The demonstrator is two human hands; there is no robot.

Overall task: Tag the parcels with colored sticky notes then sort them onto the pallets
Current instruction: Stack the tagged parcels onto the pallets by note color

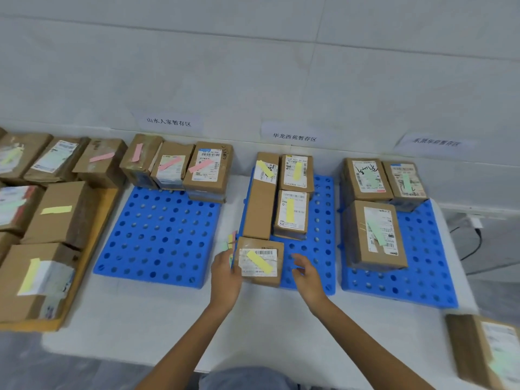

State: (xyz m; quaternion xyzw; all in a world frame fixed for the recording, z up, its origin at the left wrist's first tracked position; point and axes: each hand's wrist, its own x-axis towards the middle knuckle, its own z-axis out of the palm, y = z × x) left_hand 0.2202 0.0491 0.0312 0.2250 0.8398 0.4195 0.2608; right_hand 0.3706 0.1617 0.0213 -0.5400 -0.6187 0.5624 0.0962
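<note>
A small cardboard parcel [260,261] with a yellow sticky note lies on the front left corner of the middle blue pallet [320,220]. My left hand [225,273] touches its left side and holds a pad of colored sticky notes [231,242]. My right hand [305,273] hovers just right of the parcel, fingers spread, holding nothing. Three more yellow-tagged parcels [292,213] sit further back on this pallet. The left pallet [157,235] carries three pink-tagged parcels [208,167] along its back edge. The right pallet [416,257] carries three green-tagged parcels [375,235].
Several parcels [56,212], some tagged yellow or pink, are stacked on a brown board [84,266] at the left. Another parcel [486,350] lies at the front right corner of the white table. Paper labels [294,136] hang on the wall behind the pallets. A black cable [475,246] runs at the right.
</note>
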